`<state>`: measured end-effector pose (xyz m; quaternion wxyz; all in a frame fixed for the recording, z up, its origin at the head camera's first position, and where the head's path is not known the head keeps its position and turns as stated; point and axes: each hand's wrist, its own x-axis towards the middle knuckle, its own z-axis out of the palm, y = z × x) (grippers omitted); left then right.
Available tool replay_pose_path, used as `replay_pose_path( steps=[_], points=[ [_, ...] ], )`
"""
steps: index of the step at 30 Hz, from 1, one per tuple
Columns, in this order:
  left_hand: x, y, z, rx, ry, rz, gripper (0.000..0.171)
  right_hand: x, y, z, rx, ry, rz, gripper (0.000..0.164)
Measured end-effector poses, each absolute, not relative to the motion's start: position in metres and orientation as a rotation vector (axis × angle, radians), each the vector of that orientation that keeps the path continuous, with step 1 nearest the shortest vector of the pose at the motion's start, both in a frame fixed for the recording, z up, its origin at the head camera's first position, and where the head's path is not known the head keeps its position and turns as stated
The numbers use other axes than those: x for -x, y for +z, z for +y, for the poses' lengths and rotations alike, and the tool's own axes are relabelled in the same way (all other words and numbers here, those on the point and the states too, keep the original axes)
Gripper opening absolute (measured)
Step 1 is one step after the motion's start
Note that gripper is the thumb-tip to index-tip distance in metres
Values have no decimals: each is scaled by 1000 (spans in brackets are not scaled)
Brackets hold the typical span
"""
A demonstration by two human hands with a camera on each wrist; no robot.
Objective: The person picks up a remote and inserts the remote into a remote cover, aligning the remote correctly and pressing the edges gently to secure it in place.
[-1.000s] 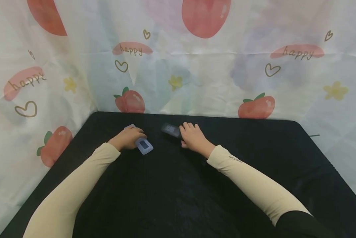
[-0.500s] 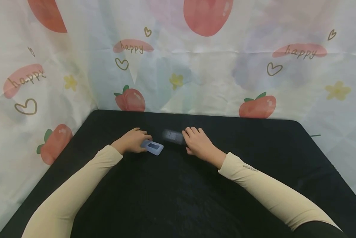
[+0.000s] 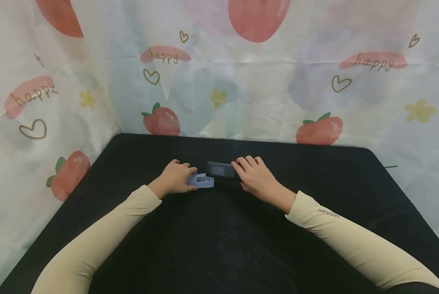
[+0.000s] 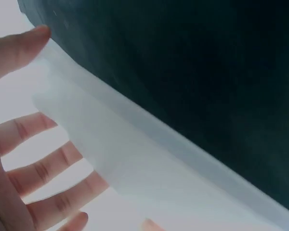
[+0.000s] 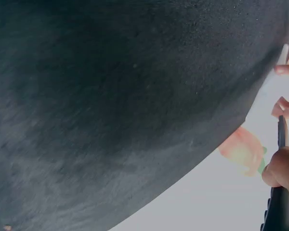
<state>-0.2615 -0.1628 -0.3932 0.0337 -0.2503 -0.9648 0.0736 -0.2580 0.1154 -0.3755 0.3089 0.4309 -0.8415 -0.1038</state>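
Observation:
My left hand (image 3: 175, 177) grips one end of a pale blue cover (image 3: 206, 183) with a cut-out opening, low over the black table. In the left wrist view the cover (image 4: 106, 130) looks washed out, with the thumb on one side and fingertips partly behind it. My right hand (image 3: 254, 178) holds a black remote control (image 3: 220, 169), a printed label on the face that shows. Its free end points left, just above and beside the cover's right end; whether they touch I cannot tell. Raised buttons line the remote's edge (image 5: 281, 211) in the right wrist view.
A black cloth covers the table (image 3: 219, 245). Close behind its far edge hangs a pale curtain (image 3: 256, 94) printed with fruit, hearts and "happy". More of that curtain (image 3: 6, 163) runs along the left side.
My left hand has moved right, turning the cover from slanting to nearly level. The right hand has shifted slightly right with the remote control. Cover and remote control are now closer together.

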Motion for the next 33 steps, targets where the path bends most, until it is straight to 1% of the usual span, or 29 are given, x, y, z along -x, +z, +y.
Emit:
replay_pose_path(
  steps=[5, 10, 15, 18, 20, 22, 27, 29, 33],
  points=[
    [253, -392, -146, 749, 222, -2982, 53, 257, -370, 124, -1171, -242, -2205, 64],
    [252, -396, -134, 745, 213, -2990, 57, 258, -367, 130, -1208, -246, -2168, 67],
    [256, -400, -131, 735, 198, -3050, 60, 259, -369, 133, -1222, -261, -2163, 67],
    [259, -399, -134, 756, 173, -3099, 59, 261, -372, 135, -1226, -245, -2168, 67],
    [261, -398, -139, 792, 138, -3110, 56, 262, -374, 136, -1228, -224, -2168, 67],
    [262, -396, -144, 837, 66, -3099, 50, 263, -377, 136, -1226, -206, -2170, 67],
    [265, -392, -154, 1001, -179, -2943, 22, 268, -383, 137, -1209, -185, -2184, 67],
    [264, -391, -156, 1076, -233, -2876, 18, 270, -385, 136, -1207, -179, -2186, 66],
    [264, -393, -155, 1184, -215, -2809, 18, 271, -388, 132, -1213, -167, -2163, 63]
  ],
)
